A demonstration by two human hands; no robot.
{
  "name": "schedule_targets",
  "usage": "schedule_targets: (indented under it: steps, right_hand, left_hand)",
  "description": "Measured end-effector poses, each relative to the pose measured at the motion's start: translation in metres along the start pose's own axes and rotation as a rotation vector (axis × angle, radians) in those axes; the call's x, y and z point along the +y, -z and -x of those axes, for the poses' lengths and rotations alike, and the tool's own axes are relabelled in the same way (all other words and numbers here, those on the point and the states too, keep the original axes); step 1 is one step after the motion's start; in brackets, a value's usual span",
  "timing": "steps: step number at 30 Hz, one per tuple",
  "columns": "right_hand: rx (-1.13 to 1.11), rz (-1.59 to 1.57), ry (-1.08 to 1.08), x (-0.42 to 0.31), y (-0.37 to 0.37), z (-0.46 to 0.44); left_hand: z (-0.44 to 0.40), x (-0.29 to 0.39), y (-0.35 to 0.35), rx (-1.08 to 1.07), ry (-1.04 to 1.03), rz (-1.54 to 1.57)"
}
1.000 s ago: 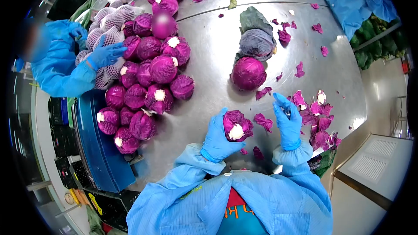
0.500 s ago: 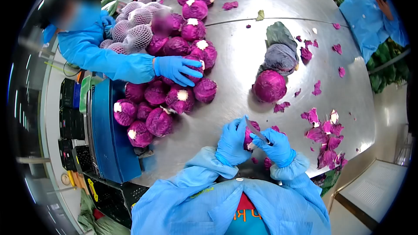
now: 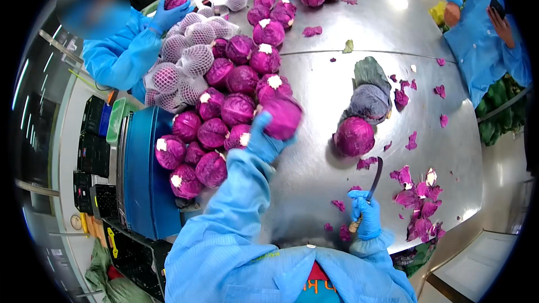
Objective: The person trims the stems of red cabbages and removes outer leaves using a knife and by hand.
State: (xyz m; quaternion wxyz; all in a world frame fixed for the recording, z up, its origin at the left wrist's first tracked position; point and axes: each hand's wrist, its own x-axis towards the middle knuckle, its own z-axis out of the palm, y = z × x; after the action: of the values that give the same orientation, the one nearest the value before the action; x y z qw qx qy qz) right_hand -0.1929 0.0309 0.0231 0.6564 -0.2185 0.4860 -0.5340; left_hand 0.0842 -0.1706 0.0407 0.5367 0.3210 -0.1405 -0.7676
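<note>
My left hand [image 3: 263, 141], in a blue glove, is stretched forward and grips a red cabbage [image 3: 282, 118], blurred by motion, at the right side of a cabbage pile [image 3: 237, 109]. Its fingers are partly hidden by the cabbage. Close to my body, my right hand [image 3: 368, 219] is closed around the handle of a knife [image 3: 376, 177], whose dark curved blade points up and away from me. Beyond the blade, a purple cabbage [image 3: 355, 136] rests on the metal table [image 3: 309, 179], touching a greyish cabbage [image 3: 369, 102] with a loose outer leaf.
Trimmed purple leaves [image 3: 421, 202] lie heaped at the right edge. At the left stand a blue bin [image 3: 149, 174] and white foam nets [image 3: 182, 70]. A co-worker's gloved hand [image 3: 165, 18] holds a small cabbage there; another person [image 3: 488, 33] stands at the far right.
My left hand has carried the cabbage forward and left to the pile. My right hand has come away from it, still holding the knife. The left co-worker's hand has drawn back with a cabbage.
</note>
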Motion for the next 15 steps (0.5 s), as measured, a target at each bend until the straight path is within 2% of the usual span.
schedule_targets:
  steps: [1,2,4,8,11,12,14,15]
  right_hand:
    - [0.077,0.005,-0.022,0.002,0.006,-0.005]
    - [0.151,0.011,-0.041,0.003,0.011,-0.010]
    - [0.229,0.049,-0.026,0.013,0.020,-0.015]
    - [0.370,0.025,-0.023,0.049,0.039,-0.025]
    - [0.362,0.106,0.026,0.067,0.050,-0.028]
    - [0.338,0.147,0.054,0.070,0.052,-0.030]
    - [0.335,0.138,0.031,0.067,0.051,-0.032]
    - [0.332,0.138,0.021,0.066,0.051,-0.032]
  left_hand:
    - [-0.021,0.024,0.009,-0.142,0.151,0.202]
    - [-0.033,0.048,0.007,-0.276,0.217,0.314]
    - [-0.059,0.079,0.014,-0.390,0.088,0.330]
    - [-0.101,0.109,0.018,-0.402,0.072,0.307]
    - [-0.129,0.099,-0.013,0.132,-0.246,-0.180]
    - [-0.153,0.094,-0.009,0.173,-0.269,-0.369]
    - [-0.186,0.082,-0.012,-0.128,-0.593,-0.994]
    - [-0.190,0.082,-0.022,-0.028,-0.859,-1.547]
